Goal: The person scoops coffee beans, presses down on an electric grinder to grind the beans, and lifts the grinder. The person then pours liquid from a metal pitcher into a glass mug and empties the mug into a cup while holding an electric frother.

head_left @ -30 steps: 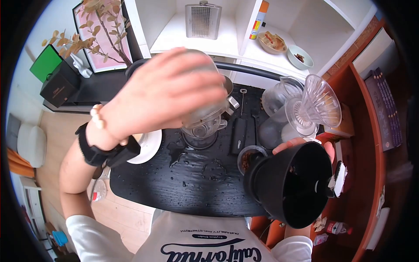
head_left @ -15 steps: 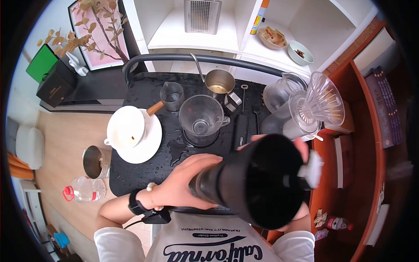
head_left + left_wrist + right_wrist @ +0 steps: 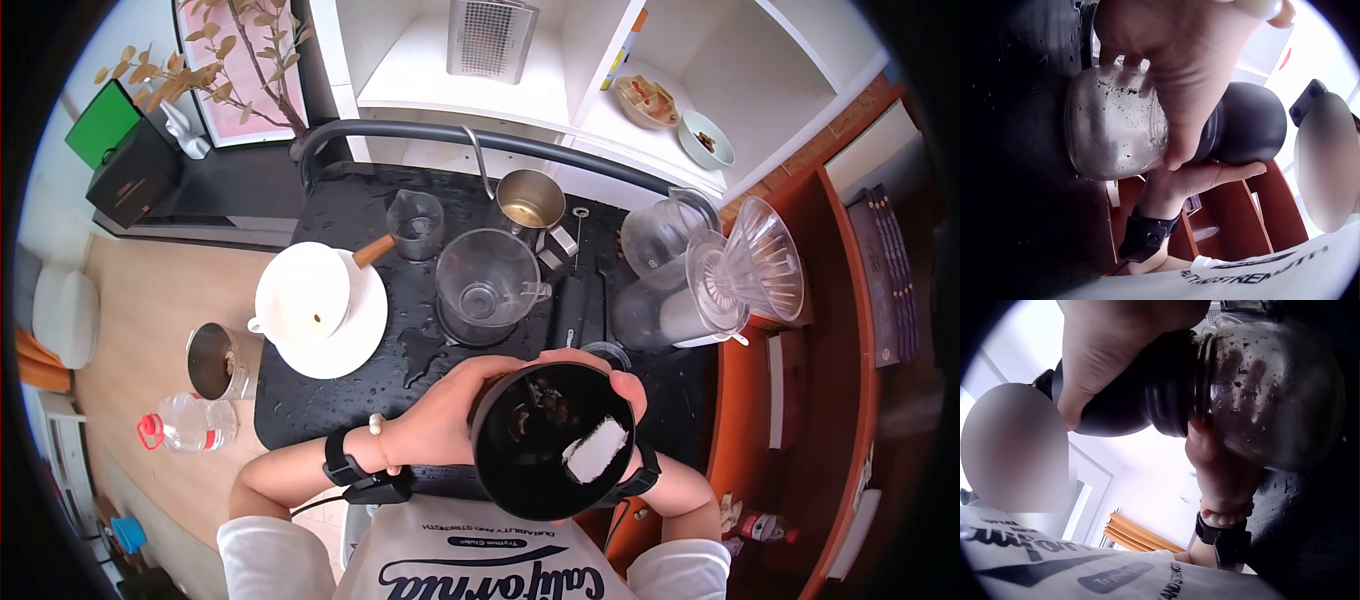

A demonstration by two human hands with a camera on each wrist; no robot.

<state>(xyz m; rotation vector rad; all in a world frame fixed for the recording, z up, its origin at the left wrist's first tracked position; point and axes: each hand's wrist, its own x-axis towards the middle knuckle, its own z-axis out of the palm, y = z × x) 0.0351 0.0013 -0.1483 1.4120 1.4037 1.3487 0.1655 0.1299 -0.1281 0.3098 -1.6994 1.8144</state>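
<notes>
**Both hands close on a grinder at the table's near edge**

A person in a white shirt holds a grinder between both hands, in front of the shirt and beside the near edge of a black table. The left hand is wrapped round the glass jar, its thumb close to the neck; the right hand grips the black hopper, fingers curled over its side. Whether the jar touches the table cannot be told. The hopper's mouth faces the head camera, showing a few dark beans and a white block.

Printed upside down to the wearer's view, the shirt reads "California" and "DURABILITY AND STRENGTH"; a dark oval label between them is too small to read surely. Pale lettering on the black handle of a frother, and on a black box at left, is likewise unclear.

Beyond the hands stand a clear pitcher, a small beaker and a metal kettle. A ribbed dripper is at right; a white cup sits on a saucer at left.
</notes>
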